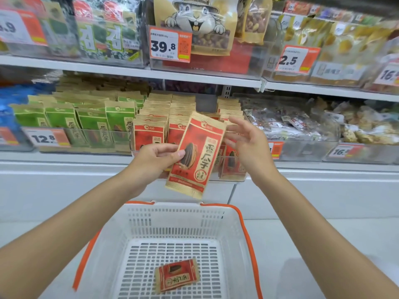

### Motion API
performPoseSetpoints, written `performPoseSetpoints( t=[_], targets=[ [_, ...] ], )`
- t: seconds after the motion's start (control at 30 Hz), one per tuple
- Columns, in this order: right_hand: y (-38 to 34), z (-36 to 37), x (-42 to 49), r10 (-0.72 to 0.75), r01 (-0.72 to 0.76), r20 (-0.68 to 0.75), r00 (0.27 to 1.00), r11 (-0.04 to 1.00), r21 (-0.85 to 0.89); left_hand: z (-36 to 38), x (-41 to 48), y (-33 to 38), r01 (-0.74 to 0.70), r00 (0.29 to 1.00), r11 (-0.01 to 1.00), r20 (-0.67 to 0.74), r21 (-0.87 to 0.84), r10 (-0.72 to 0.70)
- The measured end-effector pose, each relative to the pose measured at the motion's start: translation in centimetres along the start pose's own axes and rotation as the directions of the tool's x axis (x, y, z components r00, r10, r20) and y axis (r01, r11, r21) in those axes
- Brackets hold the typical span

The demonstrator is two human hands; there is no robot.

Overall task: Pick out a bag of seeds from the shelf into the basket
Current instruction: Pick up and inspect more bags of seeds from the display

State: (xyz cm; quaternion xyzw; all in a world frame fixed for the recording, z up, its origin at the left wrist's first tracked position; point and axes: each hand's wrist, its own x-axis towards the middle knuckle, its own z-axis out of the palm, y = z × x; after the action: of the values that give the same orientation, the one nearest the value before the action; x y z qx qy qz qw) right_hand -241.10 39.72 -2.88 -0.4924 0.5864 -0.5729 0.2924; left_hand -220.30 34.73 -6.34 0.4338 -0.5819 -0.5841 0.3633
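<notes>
Shop shelf (64, 158) ahead; my left hand (151, 160) pinches the seed bag (200, 152) by one edge, right hand (248, 143) fingers apart; it could slip and miss the basket (164, 221).

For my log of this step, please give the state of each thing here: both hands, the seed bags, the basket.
held seed bag, tilted, in the air above the basket
left hand, pinches the held seed bag at its left edge
right hand, open, by that bag's upper right edge
basket, holds one bag
bag in basket, lying flat on the bottom
</notes>
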Motion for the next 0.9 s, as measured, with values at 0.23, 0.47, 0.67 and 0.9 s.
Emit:
performPoseSetpoints(
  t=[0.23, 0.47, 0.67, 0.9],
  targets=[
    [0.3, 1.0, -2.5, 0.092, -0.03, 0.21, 0.973, 0.959, -0.283, 1.0, 0.2, 1.3, -0.032, 0.995, 0.954, -0.097, -0.298, 0.003],
    [1.2, 1.9, -2.6, 0.092, 0.015, 0.249, 0.964, 0.917, -0.398, 2.2, 0.1, 1.4, -0.07, 0.995, 0.948, -0.09, -0.31, 0.044],
    [0.0, 0.3, -1.7, 0.158, -0.065, 0.344, 0.925, 0.962, -0.267, 1.3, 0.3, 1.3, -0.087, 0.992, 0.962, -0.106, -0.26, 0.061],
    [-1.0, -0.6, -2.0, 0.108, -0.082, 0.43, 0.897, 0.994, -0.079, 1.2, 0.1, 1.7, -0.091, 0.99, 0.981, -0.119, -0.173, 0.071]
  ],
)
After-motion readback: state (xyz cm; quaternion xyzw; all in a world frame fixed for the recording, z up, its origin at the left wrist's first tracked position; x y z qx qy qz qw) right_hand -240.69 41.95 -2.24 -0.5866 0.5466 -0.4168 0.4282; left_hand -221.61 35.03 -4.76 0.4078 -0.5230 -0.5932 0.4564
